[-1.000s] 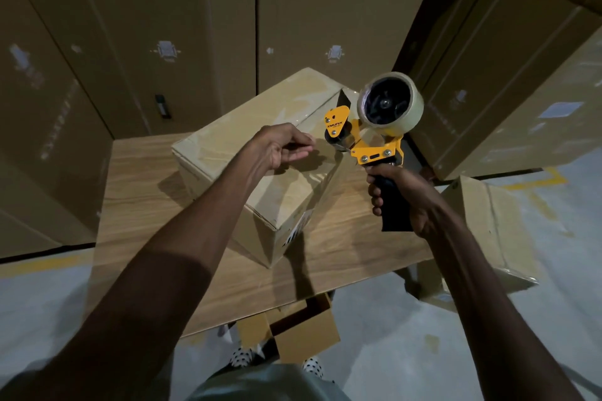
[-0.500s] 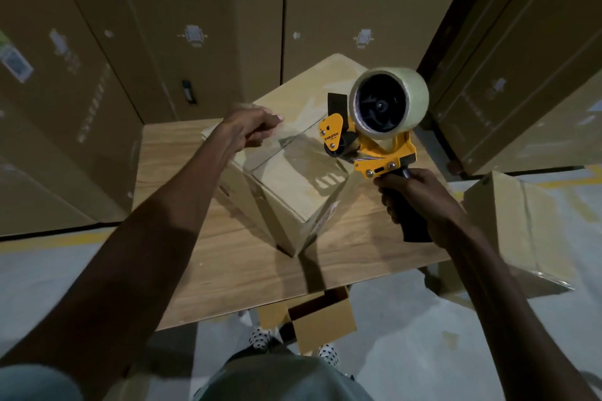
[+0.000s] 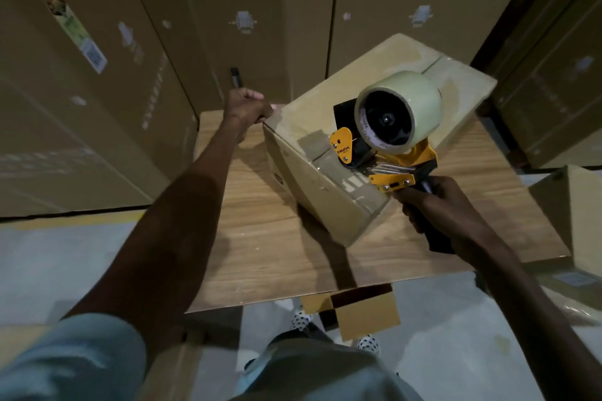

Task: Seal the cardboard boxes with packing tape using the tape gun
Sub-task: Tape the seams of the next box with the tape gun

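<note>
The cardboard box sits skewed on the desk, one corner toward me, its top seam running away from the near edge. I hold the tape gun low over the near end of that seam, so the job now, as I judge it, is to lay a strip along the flaps. To do it well I should keep the roller flat on the cardboard, pull in one even stroke along the seam line, and keep the box from sliding.

My right hand is wrapped tight round the black handle, wrist cocked, forearm coming in from the lower right. My left hand reaches out on a straight arm, fingers curled over the far left corner of the box, gripping it to steady it.
</note>
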Demonstrator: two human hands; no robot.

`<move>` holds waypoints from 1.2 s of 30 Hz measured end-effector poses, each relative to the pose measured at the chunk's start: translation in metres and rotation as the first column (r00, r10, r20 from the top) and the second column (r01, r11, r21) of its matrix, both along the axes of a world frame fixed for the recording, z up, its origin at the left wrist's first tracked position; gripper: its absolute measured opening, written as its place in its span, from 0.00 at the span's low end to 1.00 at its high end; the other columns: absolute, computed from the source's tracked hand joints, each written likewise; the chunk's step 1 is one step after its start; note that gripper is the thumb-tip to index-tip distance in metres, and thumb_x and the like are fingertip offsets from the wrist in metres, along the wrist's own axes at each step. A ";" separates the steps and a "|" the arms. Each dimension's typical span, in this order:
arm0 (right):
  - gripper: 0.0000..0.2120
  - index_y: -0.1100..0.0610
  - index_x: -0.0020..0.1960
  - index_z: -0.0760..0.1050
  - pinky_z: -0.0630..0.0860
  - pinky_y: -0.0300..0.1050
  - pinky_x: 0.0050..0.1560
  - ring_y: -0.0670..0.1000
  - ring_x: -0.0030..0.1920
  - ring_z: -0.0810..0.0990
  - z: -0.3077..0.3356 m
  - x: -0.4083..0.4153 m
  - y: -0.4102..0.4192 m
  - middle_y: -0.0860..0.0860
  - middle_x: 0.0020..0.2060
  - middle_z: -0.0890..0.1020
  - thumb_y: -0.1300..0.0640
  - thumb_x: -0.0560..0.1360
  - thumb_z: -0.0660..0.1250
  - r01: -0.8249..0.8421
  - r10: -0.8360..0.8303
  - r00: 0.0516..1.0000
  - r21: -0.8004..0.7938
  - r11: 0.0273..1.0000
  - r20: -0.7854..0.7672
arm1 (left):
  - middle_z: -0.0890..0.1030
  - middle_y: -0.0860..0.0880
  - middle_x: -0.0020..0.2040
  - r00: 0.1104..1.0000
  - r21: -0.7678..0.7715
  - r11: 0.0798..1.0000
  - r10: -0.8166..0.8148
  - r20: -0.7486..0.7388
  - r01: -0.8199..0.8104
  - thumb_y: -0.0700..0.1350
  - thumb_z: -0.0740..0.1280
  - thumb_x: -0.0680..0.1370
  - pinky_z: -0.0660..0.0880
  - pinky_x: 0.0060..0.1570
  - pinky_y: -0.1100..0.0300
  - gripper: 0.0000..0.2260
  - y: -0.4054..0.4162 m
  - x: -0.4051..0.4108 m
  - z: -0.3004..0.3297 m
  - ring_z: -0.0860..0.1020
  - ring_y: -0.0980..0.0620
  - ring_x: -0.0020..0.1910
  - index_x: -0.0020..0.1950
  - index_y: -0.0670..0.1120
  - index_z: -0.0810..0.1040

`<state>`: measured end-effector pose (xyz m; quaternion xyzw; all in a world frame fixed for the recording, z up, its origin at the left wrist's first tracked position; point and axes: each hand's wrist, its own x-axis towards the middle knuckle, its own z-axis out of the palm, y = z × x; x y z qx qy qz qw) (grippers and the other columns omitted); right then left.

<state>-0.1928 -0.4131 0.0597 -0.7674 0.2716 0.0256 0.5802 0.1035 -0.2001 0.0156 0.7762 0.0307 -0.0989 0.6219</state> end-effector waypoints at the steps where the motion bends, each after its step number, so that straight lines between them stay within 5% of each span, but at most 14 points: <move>1: 0.11 0.72 0.48 0.74 0.66 0.48 0.31 0.53 0.30 0.70 -0.003 0.002 0.004 0.60 0.32 0.73 0.62 0.79 0.67 -0.003 0.003 1.000 0.000 1.000 0.006 | 0.76 0.46 0.34 1.000 -0.007 1.000 0.010 -0.007 -0.010 0.31 0.76 0.70 0.75 0.25 0.65 0.15 0.004 0.003 -0.001 0.74 0.59 0.24 0.40 0.45 0.72; 9: 0.07 0.62 0.43 0.76 0.66 0.41 0.26 0.49 0.27 0.68 -0.017 0.015 0.026 0.56 0.29 0.72 0.61 0.79 0.68 -0.033 0.035 0.998 -0.033 0.999 0.055 | 0.77 0.48 0.37 1.000 0.020 1.000 0.019 0.015 -0.020 0.36 0.77 0.72 0.74 0.30 0.64 0.14 0.024 0.018 -0.017 0.75 0.55 0.33 0.40 0.47 0.73; 18: 0.07 0.60 0.40 0.76 0.66 0.47 0.29 0.51 0.28 0.69 -0.025 0.020 0.034 0.53 0.27 0.75 0.60 0.77 0.68 -0.026 0.030 0.998 -0.084 0.996 0.048 | 0.78 0.50 0.36 0.999 0.071 0.997 0.019 0.033 -0.021 0.40 0.78 0.73 0.73 0.29 0.66 0.12 0.026 0.025 -0.041 0.75 0.56 0.33 0.41 0.48 0.75; 23: 0.07 0.60 0.41 0.77 0.67 0.48 0.30 0.51 0.28 0.70 -0.029 0.020 0.033 0.52 0.27 0.75 0.60 0.77 0.68 -0.039 0.043 0.998 -0.105 0.994 0.040 | 0.81 0.47 0.37 0.998 0.127 0.992 -0.035 0.049 0.029 0.43 0.77 0.73 0.75 0.37 0.62 0.10 0.026 0.022 -0.052 0.77 0.54 0.34 0.40 0.49 0.77; 26: 0.10 0.60 0.39 0.76 0.67 0.47 0.30 0.50 0.28 0.70 -0.031 0.019 0.034 0.50 0.26 0.75 0.57 0.77 0.69 -0.047 0.050 0.998 -0.106 0.993 0.026 | 0.85 0.43 0.47 0.994 0.219 0.976 -0.041 0.098 0.019 0.46 0.75 0.74 0.77 0.45 0.58 0.06 0.024 0.022 -0.054 0.81 0.49 0.42 0.41 0.50 0.79; 28: 0.11 0.58 0.38 0.75 0.66 0.47 0.29 0.49 0.27 0.69 -0.033 0.018 0.037 0.49 0.25 0.74 0.56 0.77 0.69 -0.057 0.059 0.998 -0.092 0.994 0.018 | 0.85 0.45 0.53 0.987 0.330 0.944 -0.030 0.160 -0.025 0.47 0.71 0.77 0.76 0.52 0.56 0.02 0.020 0.017 -0.047 0.82 0.46 0.54 0.48 0.49 0.82; 32: 0.11 0.58 0.40 0.76 0.67 0.45 0.29 0.48 0.27 0.69 -0.035 0.017 0.039 0.49 0.26 0.74 0.55 0.78 0.69 -0.078 0.079 0.997 -0.094 0.993 0.007 | 0.71 0.41 0.74 0.957 0.545 0.837 -0.116 0.265 -0.049 0.49 0.62 0.83 0.66 0.70 0.53 0.20 0.019 -0.003 -0.038 0.69 0.42 0.73 0.73 0.42 0.72; 36: 0.10 0.58 0.40 0.74 0.67 0.45 0.30 0.49 0.28 0.69 -0.033 0.017 0.039 0.51 0.27 0.73 0.57 0.80 0.68 -0.113 0.113 0.994 -0.049 0.992 0.007 | 0.59 0.40 0.81 0.824 0.606 0.784 -0.428 0.370 0.135 0.50 0.55 0.86 0.52 0.77 0.45 0.23 0.019 -0.038 -0.041 0.54 0.41 0.80 0.79 0.41 0.62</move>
